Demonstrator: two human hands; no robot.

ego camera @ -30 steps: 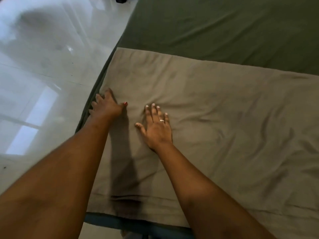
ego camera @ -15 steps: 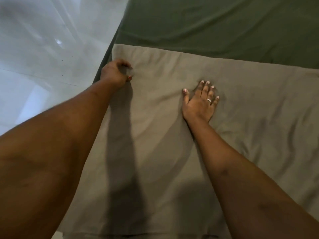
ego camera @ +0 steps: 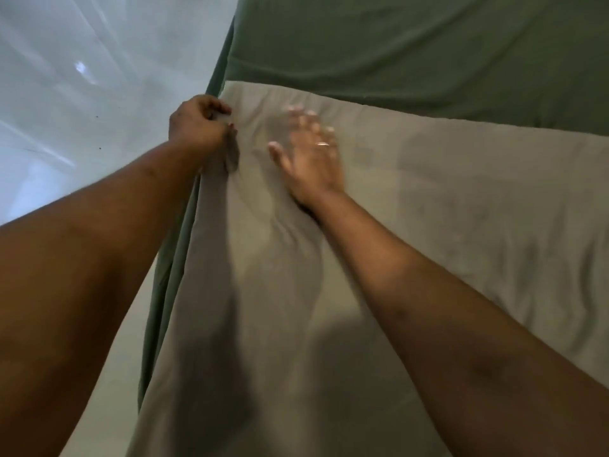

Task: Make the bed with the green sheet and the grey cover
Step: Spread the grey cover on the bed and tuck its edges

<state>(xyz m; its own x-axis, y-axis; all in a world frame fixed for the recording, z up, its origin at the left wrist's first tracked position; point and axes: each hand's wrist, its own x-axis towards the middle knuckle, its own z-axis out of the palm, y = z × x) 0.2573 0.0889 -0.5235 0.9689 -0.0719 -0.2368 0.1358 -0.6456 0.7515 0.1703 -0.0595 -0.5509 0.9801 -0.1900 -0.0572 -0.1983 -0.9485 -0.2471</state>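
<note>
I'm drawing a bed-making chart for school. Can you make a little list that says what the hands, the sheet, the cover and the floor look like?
grey cover: lies on the green sheet, wrinkled on the right
green sheet: bare past the cover's far edge, hangs down the left side
left hand: pinches the cover's far left corner
right hand: fingers spread, on or just above the cover; blurred
floor: pale and shiny, on the left

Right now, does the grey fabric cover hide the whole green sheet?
No: the green sheet lies bare beyond the grey fabric cover.
</note>
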